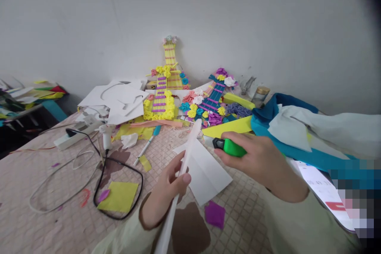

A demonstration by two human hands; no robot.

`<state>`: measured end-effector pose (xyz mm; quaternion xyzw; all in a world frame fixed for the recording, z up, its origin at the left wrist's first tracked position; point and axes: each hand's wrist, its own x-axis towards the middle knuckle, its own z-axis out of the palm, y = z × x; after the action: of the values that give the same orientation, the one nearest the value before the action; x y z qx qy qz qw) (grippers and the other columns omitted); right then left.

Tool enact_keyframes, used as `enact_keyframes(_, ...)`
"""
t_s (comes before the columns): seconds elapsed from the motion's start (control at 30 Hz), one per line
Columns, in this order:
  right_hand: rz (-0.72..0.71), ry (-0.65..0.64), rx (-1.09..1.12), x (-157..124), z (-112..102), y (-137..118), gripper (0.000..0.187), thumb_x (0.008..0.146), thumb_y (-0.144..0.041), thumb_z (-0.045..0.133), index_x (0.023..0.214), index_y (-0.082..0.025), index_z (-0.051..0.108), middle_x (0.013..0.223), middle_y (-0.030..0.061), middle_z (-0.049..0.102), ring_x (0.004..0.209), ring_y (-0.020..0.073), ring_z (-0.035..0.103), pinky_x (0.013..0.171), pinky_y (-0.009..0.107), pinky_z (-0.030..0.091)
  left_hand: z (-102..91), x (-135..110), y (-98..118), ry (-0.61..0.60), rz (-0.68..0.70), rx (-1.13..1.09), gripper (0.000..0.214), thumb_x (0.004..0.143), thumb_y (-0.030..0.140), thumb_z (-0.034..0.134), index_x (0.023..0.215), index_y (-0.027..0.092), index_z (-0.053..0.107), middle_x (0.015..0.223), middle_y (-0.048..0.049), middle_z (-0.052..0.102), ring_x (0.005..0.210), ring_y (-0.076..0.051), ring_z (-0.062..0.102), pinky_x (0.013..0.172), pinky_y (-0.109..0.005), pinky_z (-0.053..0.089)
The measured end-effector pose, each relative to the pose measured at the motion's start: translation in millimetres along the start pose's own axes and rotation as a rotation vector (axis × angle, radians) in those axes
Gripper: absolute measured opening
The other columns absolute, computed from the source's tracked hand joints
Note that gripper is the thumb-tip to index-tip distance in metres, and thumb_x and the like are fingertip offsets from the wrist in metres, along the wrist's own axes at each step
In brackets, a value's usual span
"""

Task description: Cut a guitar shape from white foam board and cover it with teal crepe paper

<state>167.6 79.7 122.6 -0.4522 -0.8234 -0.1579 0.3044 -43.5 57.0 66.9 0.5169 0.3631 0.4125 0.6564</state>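
My left hand [169,190] is closed around a long, narrow white strip [187,158], which looks like folded paper seen nearly edge-on. The strip slants from the bottom of the view up toward the middle of the table. To its right, my right hand [256,160] grips a green utility knife [233,148] with a black tip that points left toward the strip. Knife and strip are apart. Beneath both hands lies a creased white paper sheet [205,176] on the table. A purple paper scrap [214,214] rests just in front of that sheet.
Paper-flower crafts [159,99] stand against the wall. At left are a glue gun [106,137], a black cable [119,217] and a power strip [76,135]. Blue and white crepe paper [297,127], a lidded jar [261,94] and a phone [323,194] sit at right.
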Motion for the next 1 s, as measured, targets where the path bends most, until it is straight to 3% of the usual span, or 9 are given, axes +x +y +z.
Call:
enact_keyframes(0.2,-0.094,0.134,-0.089,1.4,8.4,-5.3,0.030,0.077,-0.044,0.052,0.089,-0.018,0.058,0.067,0.0015,0.065,0.055,0.0133,0.058,0.050,0.025,0.037,1.5,-3.3,-0.7,0.009,0.063,0.019,0.064,0.070,0.049,0.059,0.125,0.024,0.040,0.075,0.0019,0.044,0.041,0.000,0.030,0.038,-0.016,0.029)
enact_keyframes(0.43,-0.079,0.103,-0.125,1.8,7.7,-3.5,0.029,0.078,-0.044,0.052,0.084,-0.017,0.058,0.063,-0.0001,0.063,0.053,0.0118,0.057,0.048,0.025,0.035,8.2,-4.1,-1.8,-0.025,0.072,-0.028,0.060,0.070,0.044,0.062,0.123,0.027,0.043,0.074,0.0038,0.044,0.039,0.001,0.031,0.053,-0.020,0.042)
enact_keyframes(0.73,-0.094,0.108,-0.046,1.1,2.6,-4.2,0.027,0.077,-0.043,0.052,0.086,-0.018,0.058,0.067,-0.0001,0.065,0.056,0.0122,0.058,0.050,0.025,0.037,10.7,-5.7,1.9,-0.022,0.063,0.013,0.066,0.068,0.048,0.061,0.127,0.025,0.040,0.074,0.0023,0.046,0.039,-0.001,0.029,0.048,-0.020,0.039)
enact_keyframes(1.0,-0.098,0.130,-0.098,0.6,4.9,-4.9,0.028,0.077,-0.043,0.052,0.086,-0.018,0.059,0.060,-0.0003,0.061,0.052,0.0118,0.055,0.047,0.024,0.034,11.2,-6.3,4.4,-0.019,0.065,0.035,0.068,0.069,0.047,0.061,0.129,0.025,0.038,0.074,0.0017,0.048,0.042,-0.003,0.034,0.056,-0.023,0.043)
